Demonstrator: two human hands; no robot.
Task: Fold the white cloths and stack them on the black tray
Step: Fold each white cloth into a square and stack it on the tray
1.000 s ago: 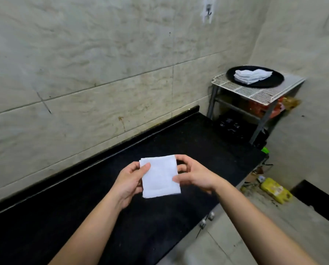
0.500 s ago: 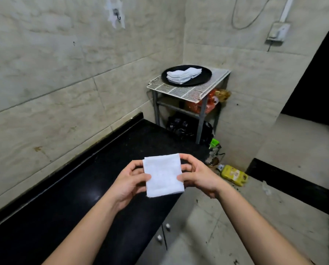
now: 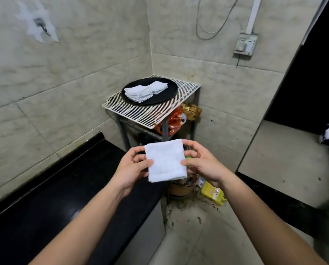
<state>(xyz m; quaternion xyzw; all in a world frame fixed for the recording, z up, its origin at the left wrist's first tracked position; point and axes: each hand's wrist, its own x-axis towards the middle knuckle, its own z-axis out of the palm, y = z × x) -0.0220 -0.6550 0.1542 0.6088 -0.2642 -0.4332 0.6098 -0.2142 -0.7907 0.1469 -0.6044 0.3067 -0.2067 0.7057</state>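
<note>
a pile of folded cloths (image 3: 146,91) already sits on the black tray (image 3: 171,93). the left hand (image 3: 132,168) and right hand (image 3: 204,163) each pinch a side of one folded white cloth (image 3: 165,160) in midair, well short of the tray; stacking it remains.

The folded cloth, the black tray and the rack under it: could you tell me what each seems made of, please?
The folded cloth looks like white cotton terry: matt, fuzzy surface. The black tray is smooth with a dull sheen, plastic or coated metal; I cannot tell. The rack seems white-coated metal wire: thin parallel bars.
</note>
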